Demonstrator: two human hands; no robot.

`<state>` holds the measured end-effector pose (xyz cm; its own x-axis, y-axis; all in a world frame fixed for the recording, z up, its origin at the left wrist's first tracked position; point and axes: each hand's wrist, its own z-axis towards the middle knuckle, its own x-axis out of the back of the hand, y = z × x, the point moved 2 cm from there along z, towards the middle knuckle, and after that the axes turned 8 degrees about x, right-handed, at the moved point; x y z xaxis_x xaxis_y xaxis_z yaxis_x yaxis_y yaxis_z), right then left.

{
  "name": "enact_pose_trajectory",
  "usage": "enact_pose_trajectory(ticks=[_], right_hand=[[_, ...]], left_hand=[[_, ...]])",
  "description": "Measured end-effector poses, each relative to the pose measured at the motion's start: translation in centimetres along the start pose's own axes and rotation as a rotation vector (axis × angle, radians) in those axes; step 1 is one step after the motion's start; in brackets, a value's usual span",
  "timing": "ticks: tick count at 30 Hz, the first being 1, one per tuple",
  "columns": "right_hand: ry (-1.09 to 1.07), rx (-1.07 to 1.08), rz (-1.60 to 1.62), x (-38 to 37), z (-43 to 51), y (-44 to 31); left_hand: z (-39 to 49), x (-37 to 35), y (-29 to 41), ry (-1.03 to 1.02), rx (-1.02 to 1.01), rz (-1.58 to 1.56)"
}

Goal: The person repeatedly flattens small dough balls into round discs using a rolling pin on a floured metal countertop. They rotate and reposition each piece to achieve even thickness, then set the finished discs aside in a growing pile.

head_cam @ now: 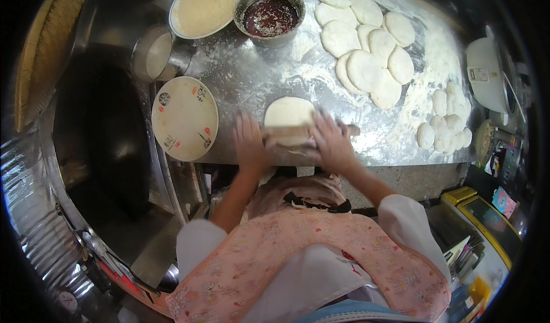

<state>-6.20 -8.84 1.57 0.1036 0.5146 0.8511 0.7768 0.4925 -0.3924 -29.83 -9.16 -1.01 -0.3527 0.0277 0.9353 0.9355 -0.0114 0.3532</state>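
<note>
A wooden rolling pin (284,132) lies across a flattened round of dough (288,110) near the front edge of the steel worktable. My left hand (251,144) presses on the pin's left end, its fingers stretched forward and blurred. Over the right part of the pin rests my right hand (330,140), with the pin's tip poking out beyond it. The far half of the dough shows above the pin, and a thin strip of it on the near side. Under my palms, the pin's ends are partly hidden.
Floured dough discs (365,69) overlap at the back right, with small dough balls (444,129) nearer the right edge. To the left sit a patterned plate (184,119) and a metal container (158,54). Farther back are a bowl of dark red liquid (270,20) and a sesame-like tray (208,5).
</note>
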Motion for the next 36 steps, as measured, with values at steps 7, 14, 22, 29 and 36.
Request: enact_pose_trajectory(ticks=[7, 14, 22, 29, 36], right_hand=[[0.368, 0.003, 0.155, -3.0, -5.2, 2.4], [0.490, -0.331, 0.388, -0.9, -15.2, 4.4], [0.693, -0.568, 0.654, -2.9, -20.2, 5.9], [0.934, -0.591, 0.734, -2.1, -24.4, 7.7], [0.946, -0.704, 0.715, -2.0, -29.3, 10.8]], left_hand=[[-1.2, -2.0, -3.4, 0.031, 0.177, -0.593], [6.2, -3.4, -0.2, -0.748, 0.475, -0.297], [0.0, -5.7, 1.1, -0.603, 0.728, -1.524], [12.1, -3.4, 16.6, -0.699, 0.633, -1.751], [27.5, -9.0, 25.4, -0.197, 0.485, -1.281]])
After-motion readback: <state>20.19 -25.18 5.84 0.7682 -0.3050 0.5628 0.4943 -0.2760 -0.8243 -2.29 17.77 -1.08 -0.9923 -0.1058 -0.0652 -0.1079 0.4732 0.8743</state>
